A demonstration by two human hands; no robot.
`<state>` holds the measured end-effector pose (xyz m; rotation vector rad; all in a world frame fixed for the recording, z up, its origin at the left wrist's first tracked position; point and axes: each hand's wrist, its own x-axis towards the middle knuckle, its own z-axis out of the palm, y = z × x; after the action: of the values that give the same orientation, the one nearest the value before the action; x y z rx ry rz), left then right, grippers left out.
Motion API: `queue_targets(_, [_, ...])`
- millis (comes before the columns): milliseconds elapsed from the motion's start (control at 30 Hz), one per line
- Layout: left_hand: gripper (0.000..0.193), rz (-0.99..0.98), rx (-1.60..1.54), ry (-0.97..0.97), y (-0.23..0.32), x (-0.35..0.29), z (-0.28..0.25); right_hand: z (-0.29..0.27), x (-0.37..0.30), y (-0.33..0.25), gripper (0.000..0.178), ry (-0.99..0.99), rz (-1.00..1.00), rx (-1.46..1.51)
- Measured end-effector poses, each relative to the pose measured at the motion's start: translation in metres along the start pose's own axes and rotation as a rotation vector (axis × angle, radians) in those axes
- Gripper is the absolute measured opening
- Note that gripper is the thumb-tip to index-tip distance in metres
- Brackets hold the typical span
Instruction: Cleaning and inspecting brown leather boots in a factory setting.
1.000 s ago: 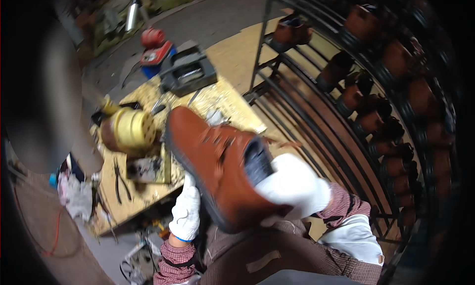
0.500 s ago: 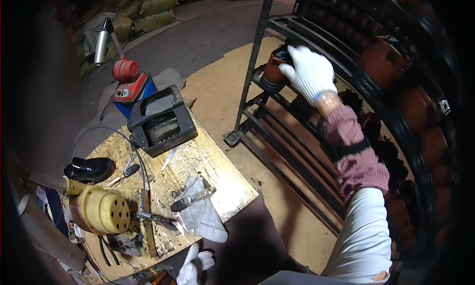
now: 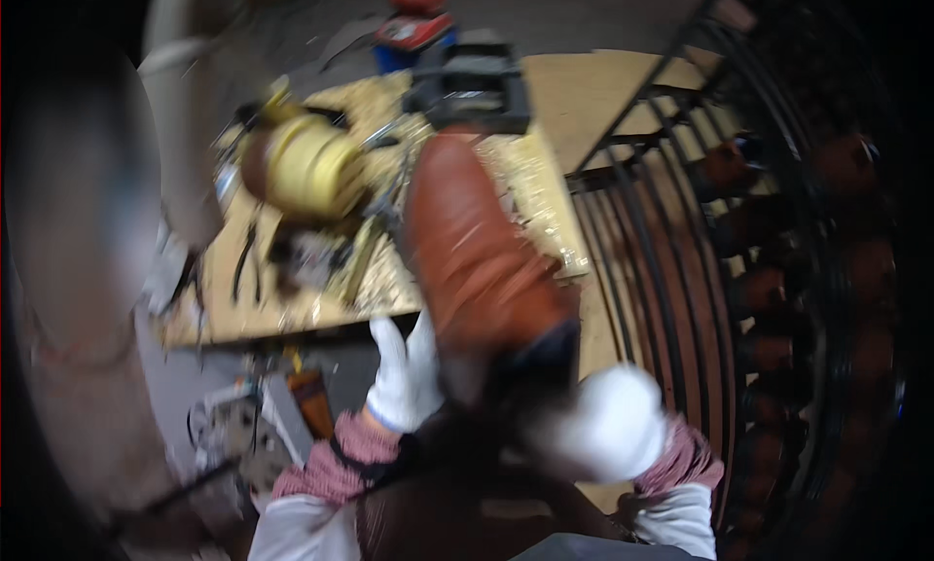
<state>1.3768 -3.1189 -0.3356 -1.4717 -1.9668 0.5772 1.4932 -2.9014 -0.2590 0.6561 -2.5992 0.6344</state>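
Observation:
A reddish-brown leather boot point(image 3: 477, 240) is held up in front of me, its toe pointing away and its dark opening toward my body. My right hand point(image 3: 613, 420), in a white knit glove and smeared by motion, is closed at the boot's dark upper end. My left hand point(image 3: 404, 371), gloved the same way, has its fingers up and apart beside the boot's left side. The boot overlaps part of that hand, so I cannot tell whether they touch. Beyond the boot lies a worktable point(image 3: 219, 298) with a yellow cylindrical machine head point(image 3: 316, 167).
A black metal rack point(image 3: 632, 259) stands at the right, with several brown boots point(image 3: 764, 293) on it. A black open-framed holder point(image 3: 477, 89) sits at the table's far edge, near a red and blue device point(image 3: 413, 36). Dark pliers-like handles point(image 3: 248, 259) lie at the table's left.
My right hand has come back from the rack and now holds the brown boot before me. My left hand has risen beside it. The view has swung, and the table appears farther up.

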Motion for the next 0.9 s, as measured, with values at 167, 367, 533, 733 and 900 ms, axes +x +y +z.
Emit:
queue_targets(167, [0.05, 0.29, 1.275, -0.395, -0.01, -0.076, 0.021, 0.043, 0.002, -0.047, 0.044, -0.184, 0.092, 0.309])
queue_targets(367, [0.059, 0.807, 2.472, -0.626, -0.039, -0.124, 0.082, 0.06, -0.01, -0.05, 0.046, 0.107, 0.443, 0.173])
queue_targets(533, [0.057, 1.033, 2.355, -0.865, -0.072, -0.102, 0.126, 0.073, -0.027, -0.057, 0.043, 0.052, 0.636, 0.152])
queue_targets(733, [0.062, 0.932, 2.397, -0.765, -0.045, -0.143, 0.197, 0.085, -0.026, -0.057, 0.045, 0.018, 0.69, 0.174])
queue_targets(900, [0.058, 0.912, 2.261, -0.886, -0.046, -0.14, 0.13, 0.091, -0.016, -0.05, 0.044, 0.024, 0.656, 0.177])
